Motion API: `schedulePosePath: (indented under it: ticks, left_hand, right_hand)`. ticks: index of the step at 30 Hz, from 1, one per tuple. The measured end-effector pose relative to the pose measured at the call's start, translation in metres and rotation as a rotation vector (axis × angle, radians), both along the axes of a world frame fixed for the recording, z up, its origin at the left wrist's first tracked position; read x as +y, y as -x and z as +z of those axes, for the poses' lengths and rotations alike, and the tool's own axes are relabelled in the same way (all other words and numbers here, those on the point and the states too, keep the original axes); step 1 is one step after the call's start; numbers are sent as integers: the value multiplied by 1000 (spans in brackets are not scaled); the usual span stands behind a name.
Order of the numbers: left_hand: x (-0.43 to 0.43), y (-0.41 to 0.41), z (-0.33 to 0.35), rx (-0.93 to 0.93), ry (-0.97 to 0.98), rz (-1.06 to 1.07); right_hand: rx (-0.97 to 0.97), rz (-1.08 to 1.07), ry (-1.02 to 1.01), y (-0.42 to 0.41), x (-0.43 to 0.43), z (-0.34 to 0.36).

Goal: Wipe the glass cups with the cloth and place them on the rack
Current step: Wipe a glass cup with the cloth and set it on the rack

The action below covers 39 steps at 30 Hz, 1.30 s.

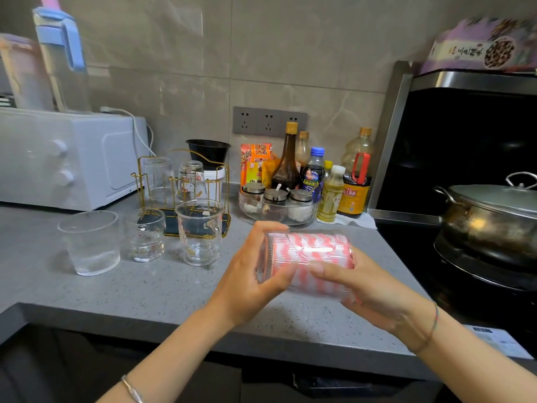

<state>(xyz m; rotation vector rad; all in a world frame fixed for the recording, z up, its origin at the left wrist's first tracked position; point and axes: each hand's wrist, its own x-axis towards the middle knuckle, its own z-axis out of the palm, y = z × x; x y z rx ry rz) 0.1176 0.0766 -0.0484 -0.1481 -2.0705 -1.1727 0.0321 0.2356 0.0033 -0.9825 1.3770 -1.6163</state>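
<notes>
Cup of ribbed clear glass (pixel 308 251), held sideways — gripped by curled left hand (pixel 252 274), pink-striped white cloth (pixel 325 286) clutched by right hand (pixel 372 289).

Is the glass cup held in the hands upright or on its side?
On its side: the glass cup lies horizontal between the left hand and right hand.

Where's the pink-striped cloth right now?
Head view, centre: the pink-and-white striped cloth is stuffed inside the ribbed glass cup held sideways between left hand and right hand, above the grey counter.
</notes>
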Motion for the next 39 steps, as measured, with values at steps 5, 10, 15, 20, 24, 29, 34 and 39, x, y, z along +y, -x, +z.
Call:
schedulePosePath:
  ticks: [5, 10, 15, 20, 24, 29, 34, 39]
  left_hand:
    - [3, 1, 1, 102, -51, 12]
    - [-1, 1, 4, 103, -84, 42]
    - [-4, 0, 3, 99, -135, 23]
    - [0, 1, 3, 71, -138, -33]
    - [1, 2, 3, 33, -108, -85]
    - [6, 0, 8, -49, -125, -148]
    - [9, 4, 13, -310, -306, -140]
    - [18, 5, 21, -523, -670, -148]
  right_hand:
    - [18, -119, -5, -2, -4, 9]
    - [111, -73, -17, -1, 0, 20]
    - [180, -55, -44, -1, 4, 23]
    - [203, 36, -49, -6, 3, 20]
    - [160, 33, -49, -7, 3, 18]
    - [175, -51, -23, -6, 2, 12]
    - [379, -141, -83, 0, 0, 9]
    - [481, -135, -87, -1, 0, 5]
